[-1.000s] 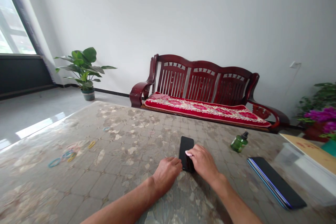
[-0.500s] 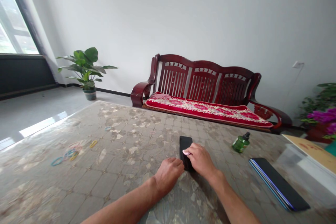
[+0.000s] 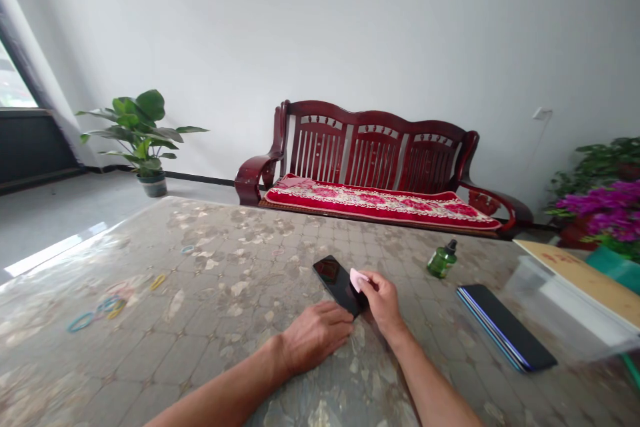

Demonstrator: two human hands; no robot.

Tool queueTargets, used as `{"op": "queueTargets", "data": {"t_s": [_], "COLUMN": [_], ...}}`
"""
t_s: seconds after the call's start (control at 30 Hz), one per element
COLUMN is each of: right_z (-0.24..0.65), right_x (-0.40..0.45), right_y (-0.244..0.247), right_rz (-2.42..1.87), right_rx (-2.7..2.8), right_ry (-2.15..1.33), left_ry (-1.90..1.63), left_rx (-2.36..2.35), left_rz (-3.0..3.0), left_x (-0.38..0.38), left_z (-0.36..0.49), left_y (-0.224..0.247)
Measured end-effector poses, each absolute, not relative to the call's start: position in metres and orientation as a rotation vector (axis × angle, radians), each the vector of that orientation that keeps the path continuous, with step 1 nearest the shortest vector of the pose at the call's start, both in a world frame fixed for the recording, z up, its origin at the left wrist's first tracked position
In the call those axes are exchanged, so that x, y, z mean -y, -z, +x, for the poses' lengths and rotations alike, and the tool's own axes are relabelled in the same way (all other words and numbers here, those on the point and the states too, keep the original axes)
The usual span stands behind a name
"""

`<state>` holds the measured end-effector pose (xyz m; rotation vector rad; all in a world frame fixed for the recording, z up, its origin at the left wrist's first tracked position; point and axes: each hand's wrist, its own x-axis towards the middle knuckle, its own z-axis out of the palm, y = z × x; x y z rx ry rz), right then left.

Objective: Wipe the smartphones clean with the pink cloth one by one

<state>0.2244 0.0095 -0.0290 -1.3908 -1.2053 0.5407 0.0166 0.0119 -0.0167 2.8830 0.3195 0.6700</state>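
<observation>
A black smartphone [image 3: 336, 280] lies tilted on the patterned tablecloth, its glossy dark face up. My left hand [image 3: 320, 333] rests on the table with its fingers closed at the phone's near end; the thumb is hidden. In my right hand [image 3: 384, 300], a small pale pink cloth or pad [image 3: 357, 279] is pinched between thumb and fingers, over the phone's right edge. Whether the cloth touches the glass is hard to tell.
To the right stand a green pump bottle [image 3: 442, 260], a stack of dark phone-like slabs [image 3: 507, 327] and a clear plastic box [image 3: 565, 313] with a tan board [image 3: 585, 273] on top. Coloured rubber bands [image 3: 103, 310] lie at left. A red wooden bench [image 3: 375, 153] stands behind the table.
The phone has turned, its far end swinging left, and more of its face shows. My right hand has drawn the pink cloth to the phone's right edge. The view has shifted right.
</observation>
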Motion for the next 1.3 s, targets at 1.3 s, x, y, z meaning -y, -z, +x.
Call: {"op": "queueTargets", "data": {"t_s": [1.3], "right_z": [0.237], "right_x": [-0.011], "right_y": [0.032], "right_rz": [-1.496], "right_rx": [1.317], "right_ry": [-0.24], "left_ry": [-0.494], "left_rx": [-1.056], "left_rz": [2.661], "left_x": [-0.073], "left_z": [-0.006], "left_y": [0.019]}}
